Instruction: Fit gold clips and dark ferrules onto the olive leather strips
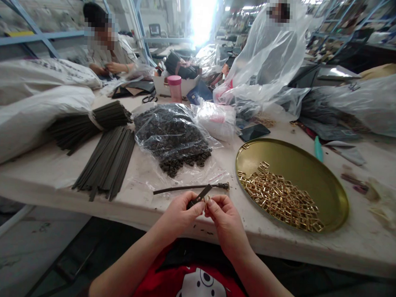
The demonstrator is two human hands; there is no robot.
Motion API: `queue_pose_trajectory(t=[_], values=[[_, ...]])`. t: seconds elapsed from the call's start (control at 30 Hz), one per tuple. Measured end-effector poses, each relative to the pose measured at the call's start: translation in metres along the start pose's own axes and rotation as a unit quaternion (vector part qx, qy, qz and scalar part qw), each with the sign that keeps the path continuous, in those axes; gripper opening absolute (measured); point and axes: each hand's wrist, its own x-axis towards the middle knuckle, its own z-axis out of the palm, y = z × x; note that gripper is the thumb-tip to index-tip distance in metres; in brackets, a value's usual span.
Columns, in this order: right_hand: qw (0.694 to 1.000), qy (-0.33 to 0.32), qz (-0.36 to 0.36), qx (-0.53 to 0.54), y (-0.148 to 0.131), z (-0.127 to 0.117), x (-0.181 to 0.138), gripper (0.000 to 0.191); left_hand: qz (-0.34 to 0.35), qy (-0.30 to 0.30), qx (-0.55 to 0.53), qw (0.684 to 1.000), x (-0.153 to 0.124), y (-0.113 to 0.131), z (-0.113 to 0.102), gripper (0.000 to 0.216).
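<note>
My left hand [182, 210] pinches the lower end of a thin dark strip [200, 195] at the table's near edge. My right hand [222, 214] is closed in a pinch beside the strip's tip, holding a small gold piece that I can barely make out. A second dark strip with a small black ring on its end [190, 189] lies on the table just beyond my hands. To the right stands a round gold tray [295, 162] holding several small gold buckles [280, 197].
Bundles of dark strips [103, 158] lie at the left, and an open plastic bag of small black rings [175, 139] sits in the middle. Large white sacks [33, 112] crowd the far left. Two other people sit at the far side among plastic bags and a pink cup [174, 87].
</note>
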Motion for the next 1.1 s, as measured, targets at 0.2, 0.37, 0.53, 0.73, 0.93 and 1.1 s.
queue_pose_trajectory(t=[0.2, 0.37, 0.53, 0.73, 0.93, 1.1], values=[[0.994, -0.011, -0.075, -0.082, 0.004, 0.003, -0.001, 0.014, -0.016, 0.037, 0.051, 0.998, -0.001, -0.008, 0.007, 0.016], [0.981, -0.076, -0.095, -0.151, 0.006, -0.002, 0.003, 0.014, -0.033, 0.048, 0.052, 0.997, 0.000, -0.009, 0.001, 0.012], [0.985, -0.111, -0.051, -0.118, -0.006, -0.003, 0.011, 0.018, -0.023, 0.014, 0.080, 0.996, 0.001, -0.010, -0.001, 0.011], [0.984, -0.132, 0.001, -0.117, -0.016, -0.001, 0.013, 0.017, -0.019, 0.022, 0.098, 0.995, 0.001, -0.010, 0.001, 0.013], [0.984, -0.114, -0.022, -0.133, -0.013, 0.002, 0.011, 0.014, -0.016, 0.041, 0.121, 0.992, 0.001, -0.009, 0.005, 0.014], [0.988, -0.096, -0.041, -0.117, -0.011, 0.003, 0.010, 0.012, -0.012, 0.060, 0.098, 0.993, -0.001, -0.009, 0.009, 0.014]])
